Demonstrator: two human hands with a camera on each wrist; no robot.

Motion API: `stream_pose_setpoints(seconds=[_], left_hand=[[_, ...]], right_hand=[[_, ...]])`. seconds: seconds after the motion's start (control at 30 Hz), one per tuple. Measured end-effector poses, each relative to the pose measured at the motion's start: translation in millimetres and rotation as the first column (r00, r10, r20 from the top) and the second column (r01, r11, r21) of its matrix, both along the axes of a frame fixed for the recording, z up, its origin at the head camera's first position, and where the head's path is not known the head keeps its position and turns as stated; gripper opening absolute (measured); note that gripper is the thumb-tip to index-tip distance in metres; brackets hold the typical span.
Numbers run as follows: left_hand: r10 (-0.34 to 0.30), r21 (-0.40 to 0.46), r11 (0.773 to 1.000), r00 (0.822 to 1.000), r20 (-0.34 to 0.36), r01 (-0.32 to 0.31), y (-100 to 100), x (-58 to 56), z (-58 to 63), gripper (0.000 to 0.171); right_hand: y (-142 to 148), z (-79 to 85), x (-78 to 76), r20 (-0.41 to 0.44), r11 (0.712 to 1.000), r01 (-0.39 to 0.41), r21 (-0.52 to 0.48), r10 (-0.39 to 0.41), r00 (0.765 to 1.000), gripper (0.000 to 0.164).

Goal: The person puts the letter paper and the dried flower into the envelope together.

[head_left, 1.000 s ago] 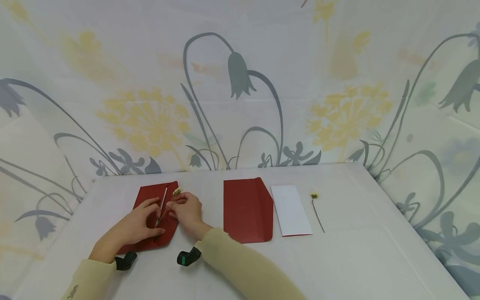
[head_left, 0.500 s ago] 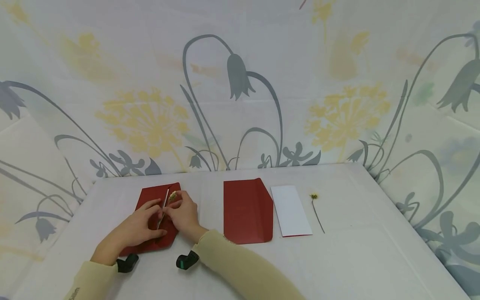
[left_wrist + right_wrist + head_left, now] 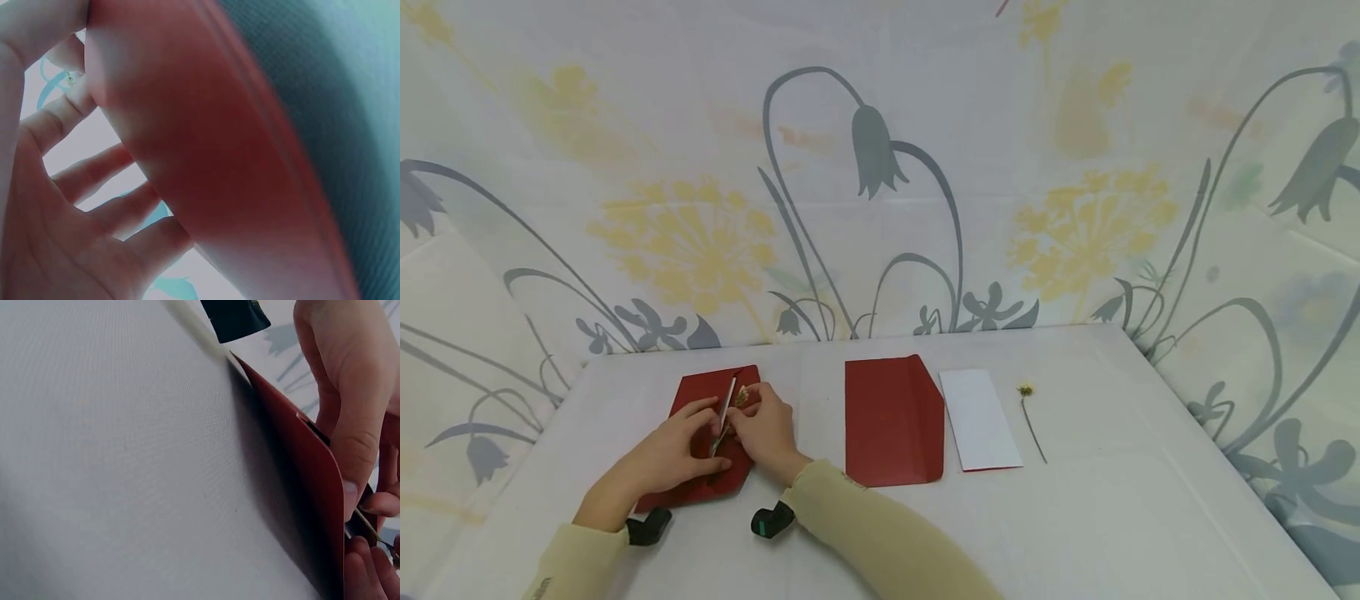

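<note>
In the head view a red envelope lies at the left of the table, tilted, with a thin white edge showing at its opening. My left hand grips the envelope, thumb and fingers spread about the opening. My right hand pinches a dried flower, its small pale head upward and its stem running down to the opening. In the left wrist view the fingers of my left hand reach the edge of the raised envelope. The right wrist view shows the stem near the left thumb.
A second red envelope, its flap to the right, lies mid-table. Beside it are a white card with a red lower edge and another dried flower. A flower-patterned cloth hangs behind the white table.
My right hand has shifted left with the flower, bringing its head closer over the envelope. My left hand keeps its hold. The things at the middle and right lie as before.
</note>
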State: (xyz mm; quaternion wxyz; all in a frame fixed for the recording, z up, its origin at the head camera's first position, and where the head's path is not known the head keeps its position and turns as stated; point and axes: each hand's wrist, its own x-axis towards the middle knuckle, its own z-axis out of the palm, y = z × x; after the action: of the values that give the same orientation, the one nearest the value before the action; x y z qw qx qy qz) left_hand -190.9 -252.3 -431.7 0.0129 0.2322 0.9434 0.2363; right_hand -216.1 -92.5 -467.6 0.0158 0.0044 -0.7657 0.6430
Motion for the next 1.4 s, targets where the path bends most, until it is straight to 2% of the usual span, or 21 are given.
stream_pose_setpoints(seconds=[0.2, 0.33, 0.5, 0.7, 0.87, 1.17, 1.27, 1.4], left_hand=[[0.006, 0.000, 1.000, 1.000, 0.009, -0.006, 1.2, 1.6, 4.3, 0.038], [-0.002, 0.000, 1.000, 1.000, -0.001, 0.002, 1.0, 2.0, 5.3, 0.038], [0.004, 0.008, 1.000, 1.000, 0.009, -0.004, 1.6, 3.7, 6.1, 0.039], [0.003, 0.015, 1.000, 1.000, 0.013, -0.004, 2.6, 4.2, 6.5, 0.039], [0.007, 0.012, 1.000, 1.000, 0.011, -0.007, 1.9, 2.8, 5.6, 0.038], [-0.001, 0.014, 1.000, 1.000, 0.011, 0.001, 1.8, 2.7, 5.7, 0.038], [-0.001, 0.008, 1.000, 1.000, 0.020, 0.001, 2.4, 2.8, 5.4, 0.038], [0.005, -0.004, 1.000, 0.999, 0.034, -0.005, 2.9, 3.3, 5.6, 0.038]], right_hand=[[-1.0, 3.6, -0.2, 0.030, 0.996, 0.003, -0.094, -0.001, 1.000, 0.015], [-0.8, 4.0, 0.4, 0.062, 0.994, 0.009, -0.112, -0.002, 0.998, 0.006], [0.5, 3.3, 1.2, 0.048, 0.996, -0.018, -0.087, 0.022, 0.999, 0.013], [1.5, 3.0, 1.0, 0.030, 0.999, -0.047, -0.011, 0.047, 0.998, 0.026], [1.2, 3.1, 1.2, 0.041, 0.995, -0.064, -0.074, 0.067, 0.997, 0.026], [3.6, 1.4, 2.0, 0.004, 0.984, -0.100, -0.145, 0.102, 0.995, 0.022], [4.3, 0.3, 2.0, -0.011, 0.985, -0.122, -0.119, 0.121, 0.993, 0.023], [5.6, -0.1, 2.7, -0.021, 0.986, -0.166, -0.029, 0.165, 0.986, 0.027]])
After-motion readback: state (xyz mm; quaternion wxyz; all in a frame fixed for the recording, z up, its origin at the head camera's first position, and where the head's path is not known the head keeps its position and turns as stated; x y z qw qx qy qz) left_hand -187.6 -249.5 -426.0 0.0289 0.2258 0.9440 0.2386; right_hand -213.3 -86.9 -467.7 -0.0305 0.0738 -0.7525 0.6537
